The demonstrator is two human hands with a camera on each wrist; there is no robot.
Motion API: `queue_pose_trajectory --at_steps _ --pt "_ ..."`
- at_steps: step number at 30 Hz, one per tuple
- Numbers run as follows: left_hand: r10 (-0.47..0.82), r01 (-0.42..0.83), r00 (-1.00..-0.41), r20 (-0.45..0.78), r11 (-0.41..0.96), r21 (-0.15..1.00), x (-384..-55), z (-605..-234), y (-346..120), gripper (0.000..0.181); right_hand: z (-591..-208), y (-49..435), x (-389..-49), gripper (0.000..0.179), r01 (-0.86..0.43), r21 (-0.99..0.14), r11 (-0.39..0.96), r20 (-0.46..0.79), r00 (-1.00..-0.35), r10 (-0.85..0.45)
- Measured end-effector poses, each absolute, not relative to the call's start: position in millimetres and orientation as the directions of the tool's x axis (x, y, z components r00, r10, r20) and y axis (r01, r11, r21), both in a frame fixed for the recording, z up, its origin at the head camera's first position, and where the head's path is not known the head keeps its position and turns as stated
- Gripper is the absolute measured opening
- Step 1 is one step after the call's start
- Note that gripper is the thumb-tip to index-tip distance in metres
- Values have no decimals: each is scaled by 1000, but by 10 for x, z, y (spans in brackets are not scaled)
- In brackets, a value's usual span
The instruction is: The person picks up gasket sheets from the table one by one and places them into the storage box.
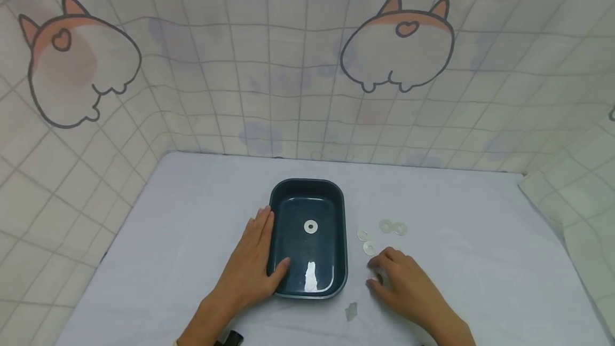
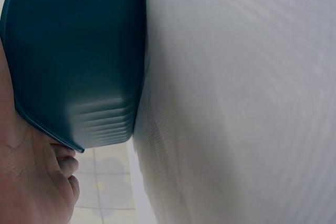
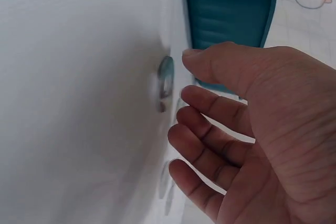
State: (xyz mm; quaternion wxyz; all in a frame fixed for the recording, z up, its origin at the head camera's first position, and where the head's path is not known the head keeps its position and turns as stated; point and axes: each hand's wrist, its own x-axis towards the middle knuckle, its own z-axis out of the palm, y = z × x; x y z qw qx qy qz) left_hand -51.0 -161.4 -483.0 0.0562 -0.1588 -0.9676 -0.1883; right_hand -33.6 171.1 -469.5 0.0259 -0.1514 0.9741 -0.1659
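Observation:
My left hand (image 1: 252, 263) lies along the left side of a dark teal tray (image 1: 338, 260), fingers straight by the rim and thumb over the inner edge. In the left wrist view, its palm (image 2: 26, 182) is against the rim of the tray (image 2: 68, 51). Inside the tray is one pale flat washer (image 1: 310, 226). To the tray's right, my right hand (image 1: 408, 287) hovers low over the white table, thumb and fingers bent and apart. Just off its thumb and index tips, a blurred washer (image 3: 166, 77) shows in the right wrist view.
Several thin translucent washers lie right of the tray, among them a near one (image 1: 369, 248) and a far one (image 1: 386, 226). A small grey patch (image 1: 351, 311) shows by the tray's near right corner. A grid-patterned curtain (image 1: 288, 95) stands behind the table (image 1: 206, 191).

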Motion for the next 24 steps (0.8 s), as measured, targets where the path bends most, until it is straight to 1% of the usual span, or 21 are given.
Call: queue_pose_trajectory --at_steps 6,9,14,18,24 --pt "299 333 -942 150 874 353 -512 -4821 -1625 98 -4734 1727 -268 31 -242 -340 909 -38 -962 -270" --pt "298 341 -939 172 875 343 -505 -4818 -1623 98 -4730 1729 -256 31 -232 -340 912 -50 -963 -263" --pt "290 345 -935 205 879 328 -506 -4818 -1615 99 -4723 1738 -268 31 -248 -339 907 -46 -959 -280" --pt "292 344 -936 195 876 339 -519 -4815 -1600 99 -4709 1755 -282 30 -269 -335 903 -33 -954 -297" --pt "296 337 -941 168 875 348 -518 -4799 -1611 99 -4690 1763 -304 30 -274 -334 902 -57 -949 -310"
